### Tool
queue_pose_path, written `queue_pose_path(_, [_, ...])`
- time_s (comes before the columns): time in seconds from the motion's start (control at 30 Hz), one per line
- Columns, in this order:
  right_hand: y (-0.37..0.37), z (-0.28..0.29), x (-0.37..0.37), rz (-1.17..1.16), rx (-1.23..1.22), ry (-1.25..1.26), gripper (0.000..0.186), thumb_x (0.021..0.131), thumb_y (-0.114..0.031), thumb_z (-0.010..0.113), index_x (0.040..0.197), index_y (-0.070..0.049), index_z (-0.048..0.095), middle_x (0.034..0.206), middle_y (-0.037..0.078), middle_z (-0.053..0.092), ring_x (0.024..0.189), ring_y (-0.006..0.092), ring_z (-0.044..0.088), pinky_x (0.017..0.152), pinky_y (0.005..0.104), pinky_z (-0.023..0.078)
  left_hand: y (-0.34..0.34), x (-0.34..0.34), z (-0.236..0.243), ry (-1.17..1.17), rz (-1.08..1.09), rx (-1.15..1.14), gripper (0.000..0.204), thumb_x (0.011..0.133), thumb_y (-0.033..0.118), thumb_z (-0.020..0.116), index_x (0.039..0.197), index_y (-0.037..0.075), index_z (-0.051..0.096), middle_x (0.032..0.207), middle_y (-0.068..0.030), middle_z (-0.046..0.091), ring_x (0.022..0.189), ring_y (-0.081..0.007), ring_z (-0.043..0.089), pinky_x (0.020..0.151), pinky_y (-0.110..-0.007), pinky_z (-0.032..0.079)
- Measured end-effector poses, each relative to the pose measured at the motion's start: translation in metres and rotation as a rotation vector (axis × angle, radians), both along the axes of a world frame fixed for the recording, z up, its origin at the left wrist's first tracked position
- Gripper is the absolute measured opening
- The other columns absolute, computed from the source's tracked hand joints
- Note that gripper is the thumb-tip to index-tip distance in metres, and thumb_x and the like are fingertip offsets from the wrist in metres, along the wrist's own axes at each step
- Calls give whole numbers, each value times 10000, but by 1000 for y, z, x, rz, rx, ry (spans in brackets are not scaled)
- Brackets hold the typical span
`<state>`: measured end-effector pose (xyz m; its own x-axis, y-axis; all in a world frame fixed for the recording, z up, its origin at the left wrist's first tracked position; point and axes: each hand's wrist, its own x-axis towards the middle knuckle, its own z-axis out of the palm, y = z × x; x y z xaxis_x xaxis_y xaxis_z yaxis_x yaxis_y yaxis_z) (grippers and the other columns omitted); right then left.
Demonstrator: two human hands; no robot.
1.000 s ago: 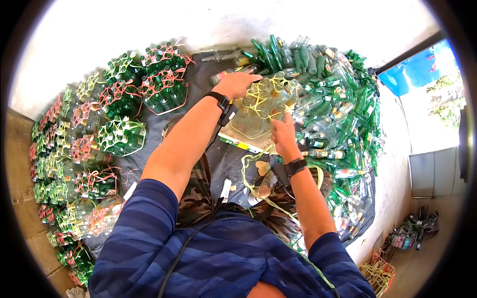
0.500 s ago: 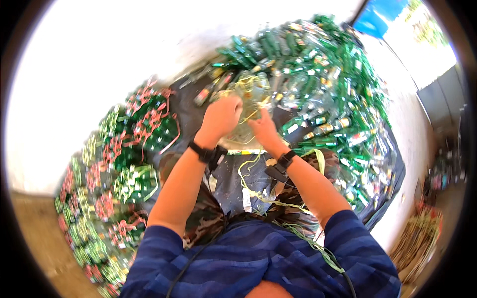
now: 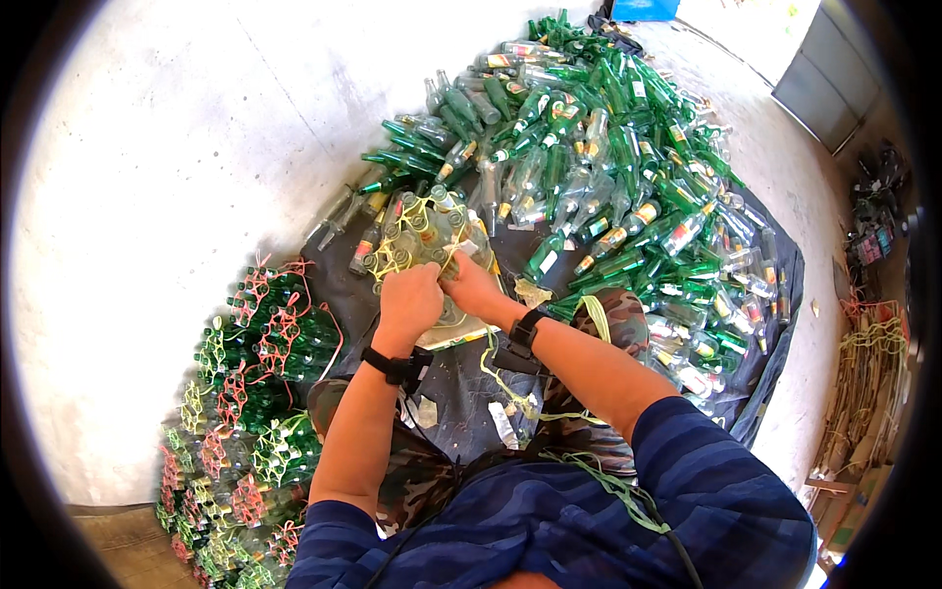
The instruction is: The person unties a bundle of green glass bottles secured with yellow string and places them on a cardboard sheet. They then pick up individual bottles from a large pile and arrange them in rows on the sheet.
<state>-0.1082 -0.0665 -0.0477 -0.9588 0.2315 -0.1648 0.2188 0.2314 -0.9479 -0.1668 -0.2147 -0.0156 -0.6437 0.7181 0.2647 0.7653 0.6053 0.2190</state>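
A bundle of clear glass bottles [image 3: 432, 228] stands upright before me, with yellow plastic twine [image 3: 416, 208] looped around the necks. At its near side my left hand [image 3: 412, 302] is a fist, closed on the twine; its fingertips are hidden. Close beside it, my right hand [image 3: 473, 285] pinches at the twine by the nearest bottles. A loose yellow-green length [image 3: 494, 371] trails from the bundle toward my lap. Under the bottles lies a flat, light-coloured board [image 3: 461, 332].
A big heap of loose green and clear bottles [image 3: 628, 167] spreads on a black sheet [image 3: 339, 257] ahead and right. Bundles tied with red and yellow twine [image 3: 270, 393] line the left. Twine strands [image 3: 613, 481] lie across my lap. Flattened cardboard [image 3: 859, 383] stands far right.
My hands have come closer together at the bundle's near side. The view has shifted, so the bundle and hands sit lower and farther left in the picture.
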Motion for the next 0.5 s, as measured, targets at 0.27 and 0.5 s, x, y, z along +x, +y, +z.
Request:
queue_pose_path(0.27, [10, -34, -16, -26, 243, 68, 497, 921, -323, 744, 1260, -27, 533, 1090, 280, 705, 1046, 492, 659, 864, 517, 526, 9, -4, 5, -191, 81, -65, 116, 878, 166, 586, 923, 73, 638, 867, -175, 718, 837, -390, 693, 740, -542, 510])
queue_pose_path(0.5, [10, -25, -12, -73, 408, 95, 418, 920, -241, 701, 1160, -4, 455, 920, 311, 705, 911, 526, 682, 768, 615, 529, 19, -14, 26, -399, 86, -243, 296, 889, 324, 569, 958, 109, 761, 965, -205, 739, 918, -437, 699, 803, -551, 543])
